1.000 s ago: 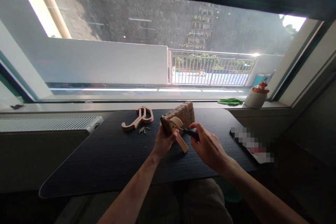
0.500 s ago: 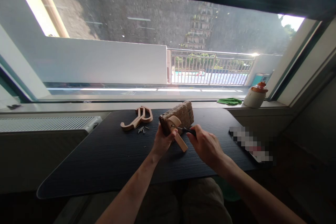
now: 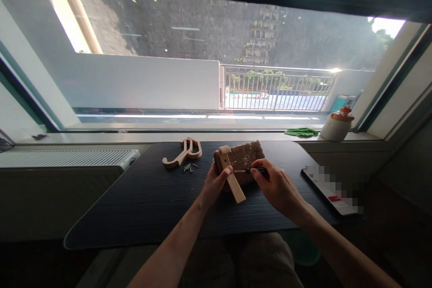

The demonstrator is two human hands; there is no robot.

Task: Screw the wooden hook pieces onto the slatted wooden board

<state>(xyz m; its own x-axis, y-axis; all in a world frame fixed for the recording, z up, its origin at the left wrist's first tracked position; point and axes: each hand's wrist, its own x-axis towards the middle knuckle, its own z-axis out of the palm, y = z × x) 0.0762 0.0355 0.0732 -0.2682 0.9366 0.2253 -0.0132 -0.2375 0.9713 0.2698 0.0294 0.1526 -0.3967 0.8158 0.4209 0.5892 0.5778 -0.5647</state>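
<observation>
My left hand [image 3: 215, 182] is closed round the left end of a rough brown wooden block [image 3: 248, 156]. Its thumb presses a pale wooden hook [image 3: 236, 188] against the end of that block. A dark round hole shows in the hook above the thumb. My right hand [image 3: 275, 181] grips the black handle of a screwdriver [image 3: 248, 171], whose thin shaft points left toward the hook. More pale wooden hooks [image 3: 185, 155] lie on the dark table at the left, with several metal screws [image 3: 189, 168] beside them.
The black table [image 3: 145, 207] stands below a wide window. A flat, partly blurred item [image 3: 337, 200] lies at its right edge. On the sill are a green cloth [image 3: 301, 132] and a pale jar with an orange top [image 3: 336, 126]. A radiator [image 3: 67, 159] stands at the left.
The block and hook have turned, so the block's broad face shows more. The screwdriver tip has come away from the hook's hole and down. The whole view has shifted slightly.
</observation>
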